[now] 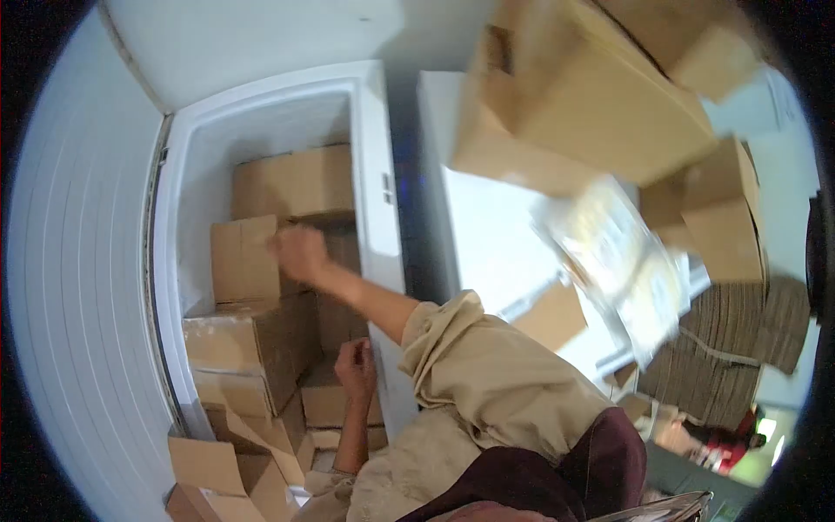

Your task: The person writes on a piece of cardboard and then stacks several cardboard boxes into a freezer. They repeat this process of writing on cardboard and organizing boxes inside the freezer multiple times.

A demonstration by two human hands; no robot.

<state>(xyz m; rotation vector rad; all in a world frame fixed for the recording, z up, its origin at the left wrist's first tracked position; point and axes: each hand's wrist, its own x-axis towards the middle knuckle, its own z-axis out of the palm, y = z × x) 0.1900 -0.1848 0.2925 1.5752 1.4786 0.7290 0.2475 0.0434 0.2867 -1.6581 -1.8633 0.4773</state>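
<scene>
My right hand (302, 252) reaches into an open white chest freezer (370, 157), its fingers smeared by motion. Its fingertips overlap the right edge of an upright cardboard box (244, 261). Lower down, my left hand (355, 369) is closed with curled fingers, near the freezer's inner right wall; what it holds, if anything, is hidden. Below and left of my right hand sits a frost-marked carton (222, 346), stacked on others. A wider carton (296, 183) stands at the far end inside the freezer.
Open flaps of a cardboard box (207, 465) stand at the near end. Right of the freezer, a white surface (496, 217) bears large cartons (609, 96) and clear plastic packs (617, 252). Flattened cardboard (709, 370) is stacked beyond. A person in red (735, 439) is far off.
</scene>
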